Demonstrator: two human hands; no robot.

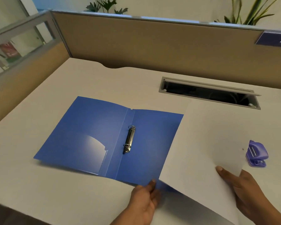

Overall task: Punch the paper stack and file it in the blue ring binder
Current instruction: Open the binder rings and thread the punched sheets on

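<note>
We see the white paper stack (201,143) held up off the desk, between both hands, over the right part of the scene; its lower left portion overlaps the right edge and near right corner of the binder, and its upper edge reaches toward the cable slot. A small dark punched hole shows near the stack's right edge, close to the hole punch. The right hand (243,187) pinches the stack at its near right side, thumb on top of the sheet and the other fingers hidden behind it. The left hand (144,200) grips the near left edge of the stack with fingers curled, the thumb tip lying where the paper meets the binder's near edge; whether it also touches the binder we cannot tell.

The blue plastic ring binder (104,137) lies open and flat on the desk, inner side up, with a pocket flap on its left cover. Its metal two-ring mechanism (129,139) sits just right of the spine fold; whether the rings are parted we cannot tell.

The small purple hole punch (256,154) stands on the desk just beside the stack's right edge, partly hidden by the paper.

Everything rests on a pale grey desk (55,88). A grey-framed cable slot (209,92) with its lid raised lies at the back right. Brown cubicle partitions (152,43) enclose the desk, with green plants (105,5) above them.
</note>
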